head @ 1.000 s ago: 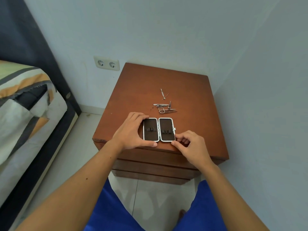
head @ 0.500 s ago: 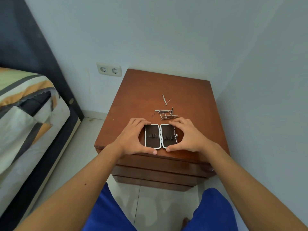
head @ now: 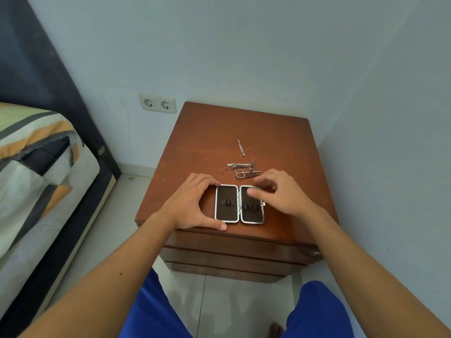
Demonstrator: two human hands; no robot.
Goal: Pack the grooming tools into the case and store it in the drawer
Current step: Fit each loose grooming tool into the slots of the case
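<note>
The grooming case (head: 227, 203) lies open and flat near the front edge of the wooden nightstand (head: 280, 142), showing two dark halves with silver rims and empty elastic loops. My left hand (head: 192, 206) cups the case's left side, thumb along the front edge. My right hand (head: 280, 191) hovers over the right half with fingers spread, holding nothing. Just behind the case lie small scissors (head: 241, 173), a nail clipper (head: 238, 165), a pointed tool (head: 252, 164) and, farther back, two thin metal picks (head: 241, 148).
The nightstand has stacked drawers (head: 231, 252) below its top, with a knob (head: 314, 253) at the right. A bed (head: 36, 179) with a striped cover stands to the left. Walls close in behind and to the right; a double socket (head: 157, 103) is on the back wall.
My right hand has left the case's right edge, lifted and opened over the right half, reaching toward the tools. The left hand stays on the case.
</note>
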